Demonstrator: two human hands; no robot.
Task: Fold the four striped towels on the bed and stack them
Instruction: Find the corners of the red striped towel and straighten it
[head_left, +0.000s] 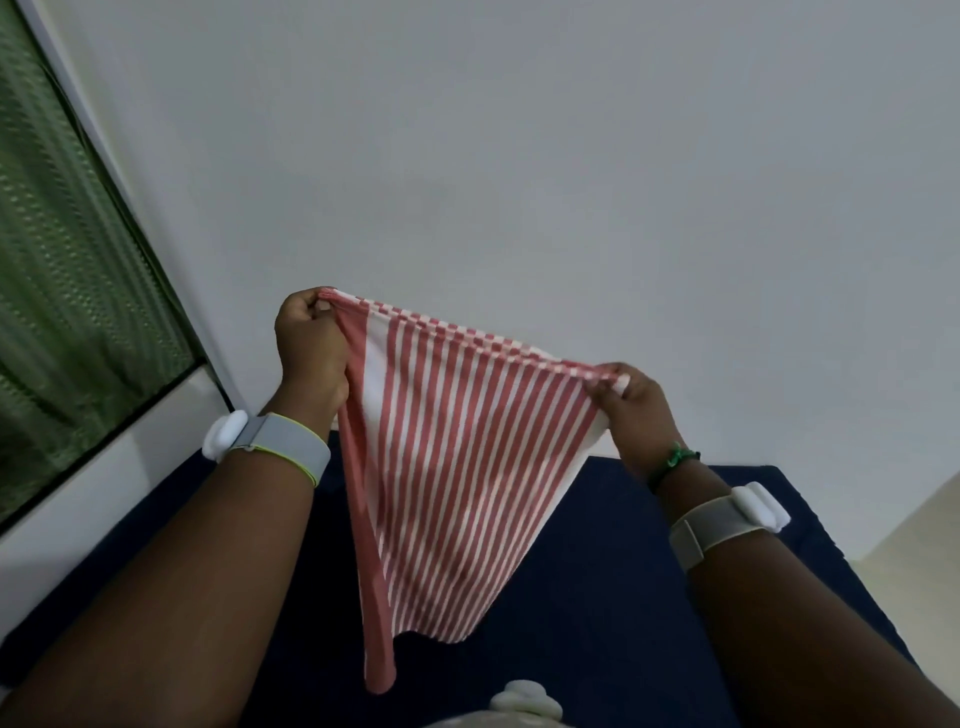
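Note:
A red-and-white striped towel hangs in the air in front of me, stretched between both hands above the dark blue bed. My left hand pinches its upper left corner. My right hand pinches the upper right corner, a little lower. The cloth narrows downward and its lower end dangles just above the bed. The other striped towels are out of view.
A plain white wall fills the upper view. A window with a green curtain runs along the left, with a white ledge beneath it. A pale floor strip shows at the right past the bed edge. A small white object sits at the bottom.

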